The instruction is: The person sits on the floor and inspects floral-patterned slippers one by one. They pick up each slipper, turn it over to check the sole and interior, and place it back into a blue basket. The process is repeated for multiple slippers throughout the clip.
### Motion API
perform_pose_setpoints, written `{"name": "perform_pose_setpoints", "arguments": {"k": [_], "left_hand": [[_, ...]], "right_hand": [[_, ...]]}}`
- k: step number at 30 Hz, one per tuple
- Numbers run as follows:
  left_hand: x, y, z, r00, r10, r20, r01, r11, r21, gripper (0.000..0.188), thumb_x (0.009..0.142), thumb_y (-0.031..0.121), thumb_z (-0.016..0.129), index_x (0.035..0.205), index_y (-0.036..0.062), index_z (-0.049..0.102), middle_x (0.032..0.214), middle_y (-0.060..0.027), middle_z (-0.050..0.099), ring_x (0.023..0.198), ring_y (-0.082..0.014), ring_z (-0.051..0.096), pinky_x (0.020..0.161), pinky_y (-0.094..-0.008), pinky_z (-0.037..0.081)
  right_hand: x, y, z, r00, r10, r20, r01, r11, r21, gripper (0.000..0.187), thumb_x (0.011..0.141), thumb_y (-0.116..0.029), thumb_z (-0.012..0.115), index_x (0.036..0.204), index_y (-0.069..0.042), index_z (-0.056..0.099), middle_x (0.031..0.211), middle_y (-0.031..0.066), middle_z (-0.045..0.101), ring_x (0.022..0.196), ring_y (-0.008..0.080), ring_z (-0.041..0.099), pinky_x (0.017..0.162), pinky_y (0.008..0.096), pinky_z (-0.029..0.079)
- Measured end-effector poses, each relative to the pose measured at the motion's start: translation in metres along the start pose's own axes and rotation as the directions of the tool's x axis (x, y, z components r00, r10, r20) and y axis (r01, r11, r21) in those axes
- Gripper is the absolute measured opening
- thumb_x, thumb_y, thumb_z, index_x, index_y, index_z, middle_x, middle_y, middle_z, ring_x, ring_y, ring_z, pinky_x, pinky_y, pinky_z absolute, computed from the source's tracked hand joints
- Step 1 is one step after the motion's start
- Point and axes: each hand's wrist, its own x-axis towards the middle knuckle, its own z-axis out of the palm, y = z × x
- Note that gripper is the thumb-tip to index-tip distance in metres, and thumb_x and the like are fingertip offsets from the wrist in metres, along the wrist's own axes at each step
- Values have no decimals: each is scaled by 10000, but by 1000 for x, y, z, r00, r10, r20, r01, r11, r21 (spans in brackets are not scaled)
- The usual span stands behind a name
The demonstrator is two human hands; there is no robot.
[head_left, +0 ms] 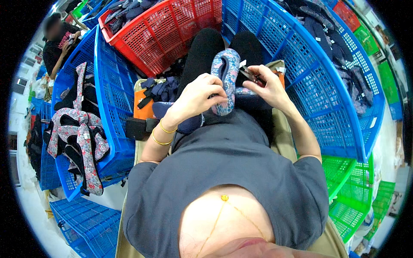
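On my lap lies a soft slipper (pixel 232 81) in blue floral fabric, its narrow dark opening facing up. My left hand (pixel 205 91) has its fingers curled against the slipper's left side, gripping it. Just to the right, my right hand (pixel 269 84) is closed around a small dark tool with a metal tip, which looks like thread snips (pixel 247 71). The tip is close to the slipper's right edge; whether it touches cannot be told. More navy and floral pieces (pixel 249 99) lie on my lap, partly under the slipper and my hands.
A red crate (pixel 167 34) stands ahead, a large blue crate (pixel 314 81) on the right. A blue crate (pixel 114 90) on the left has floral and black fabric pieces (pixel 81 129) beside it. Green crates (pixel 348 189) stand lower right. Another person (pixel 58 45) is far left.
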Motion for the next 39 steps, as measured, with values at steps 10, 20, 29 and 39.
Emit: {"name": "perform_pose_setpoints", "arguments": {"k": [10, 20, 29, 39], "left_hand": [[0, -14, -3, 934, -353, 50, 353, 894, -277, 149, 893, 147, 644, 910, 0, 639, 819, -69, 662, 767, -115, 607, 701, -275, 490], [-7, -38, 6, 919, -385, 81, 351, 710, -610, 197, 969, 166, 552, 975, -29, 580, 864, -63, 651, 808, -110, 594, 752, -263, 493], [-5, -40, 6, 942, -336, 15, 254, 680, -688, 170, 989, 152, 501, 961, -11, 540, 838, -72, 659, 751, -119, 615, 701, -260, 509], [-8, -40, 3, 943, -322, 81, 295, 698, -653, 177, 997, 180, 495, 998, 6, 526, 864, -66, 649, 793, -114, 602, 716, -259, 495]], "right_hand": [[-12, -20, 36, 954, 110, 278, -186, 946, 264, 381, 781, -230, 788, 1057, -16, 637, 753, -42, 503, 681, 58, 446, 626, 218, 396], [6, -10, -3, 973, 229, 14, -211, 869, 448, 110, 870, -135, 699, 906, -35, 672, 791, -31, 637, 700, 21, 532, 620, 189, 421], [1, -15, 11, 993, -44, 112, 40, 999, 35, 371, 841, -240, 716, 1112, -5, 622, 807, 71, 605, 684, 126, 554, 624, 269, 461], [-7, -15, 43, 983, -8, 182, -5, 997, 72, 323, 827, -237, 739, 1014, -13, 601, 791, 69, 624, 651, 114, 568, 593, 266, 472]]}}
